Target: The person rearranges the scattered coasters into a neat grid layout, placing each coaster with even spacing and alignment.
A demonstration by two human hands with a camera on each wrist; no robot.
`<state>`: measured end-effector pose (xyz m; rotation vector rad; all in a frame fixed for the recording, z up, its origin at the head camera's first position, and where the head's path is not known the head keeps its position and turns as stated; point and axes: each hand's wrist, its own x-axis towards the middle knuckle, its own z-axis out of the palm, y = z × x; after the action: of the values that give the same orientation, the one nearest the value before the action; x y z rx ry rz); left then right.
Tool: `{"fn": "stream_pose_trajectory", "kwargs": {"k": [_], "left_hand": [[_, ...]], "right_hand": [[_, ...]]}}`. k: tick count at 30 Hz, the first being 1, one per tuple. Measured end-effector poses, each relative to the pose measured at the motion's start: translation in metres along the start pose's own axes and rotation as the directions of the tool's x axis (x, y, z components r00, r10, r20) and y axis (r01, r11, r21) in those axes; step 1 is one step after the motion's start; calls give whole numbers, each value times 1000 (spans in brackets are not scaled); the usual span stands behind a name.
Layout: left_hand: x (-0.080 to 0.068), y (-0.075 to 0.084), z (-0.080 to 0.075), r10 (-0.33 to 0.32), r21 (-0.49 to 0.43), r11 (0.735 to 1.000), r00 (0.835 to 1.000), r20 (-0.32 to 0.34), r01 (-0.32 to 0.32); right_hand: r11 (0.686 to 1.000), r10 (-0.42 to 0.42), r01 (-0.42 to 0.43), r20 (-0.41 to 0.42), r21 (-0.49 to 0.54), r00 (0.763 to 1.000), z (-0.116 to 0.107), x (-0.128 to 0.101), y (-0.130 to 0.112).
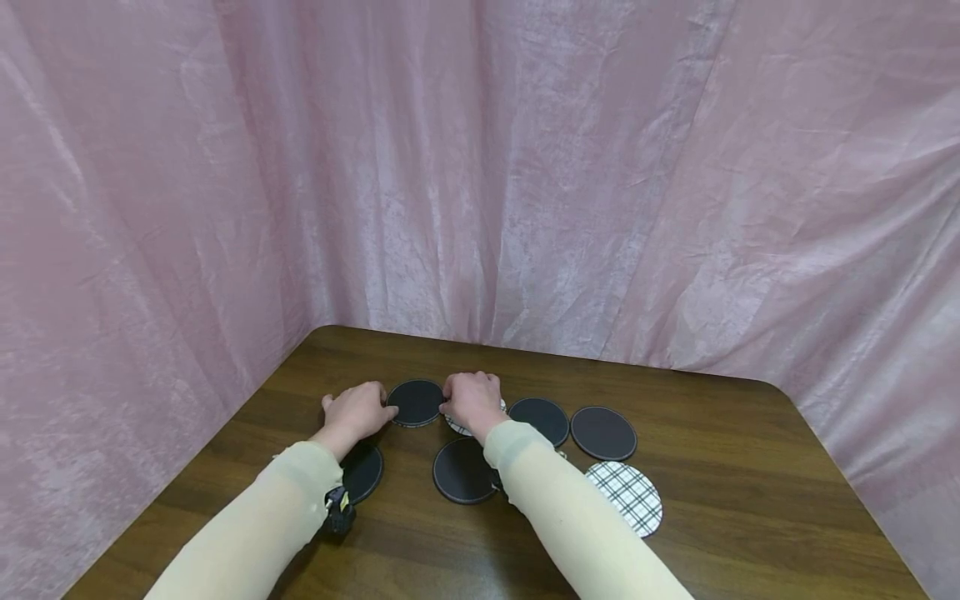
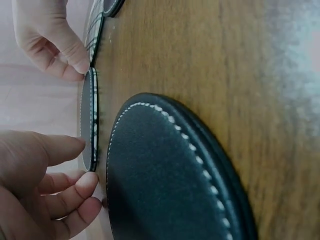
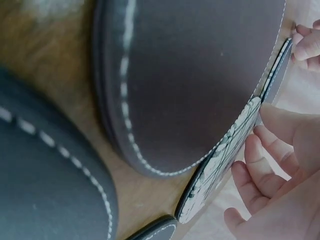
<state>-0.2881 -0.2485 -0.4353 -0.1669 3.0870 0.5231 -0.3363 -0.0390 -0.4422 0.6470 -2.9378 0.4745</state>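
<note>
A round dark coaster (image 1: 416, 402) lies flat on the wooden table (image 1: 735, 467), toward its far edge, directly between the two hands. The left hand (image 1: 358, 411) sits at its left rim, with thumb and fingertips (image 2: 82, 182) curled in against the edge; the right hand (image 1: 472, 397) meets the opposite rim, its fingertips (image 2: 75, 65) touching the edge there (the left wrist view shows the coaster edge-on, with a thin plaid underside). So both hands have bent fingers set on the same coaster from either side; whether it is lifted off the table cannot be told. Under the right hand lies a plaid coaster (image 3: 220, 160), just beside the dark one. Other dark coasters lie nearer the person and off to the right, and another plaid-faced coaster (image 1: 625, 497) rests at the right end of the group.
</note>
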Motion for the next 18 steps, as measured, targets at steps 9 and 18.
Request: {"fn": "stream_pose_trajectory", "kwargs": {"k": [9, 18], "left_hand": [[-11, -6, 2, 44, 60, 997, 998, -46, -41], [-33, -17, -9, 80, 99, 992, 995, -55, -74]], "right_hand": [[998, -41, 40, -3, -52, 999, -4, -9, -6], [978, -139, 139, 10, -157, 990, -5, -20, -17]]}}
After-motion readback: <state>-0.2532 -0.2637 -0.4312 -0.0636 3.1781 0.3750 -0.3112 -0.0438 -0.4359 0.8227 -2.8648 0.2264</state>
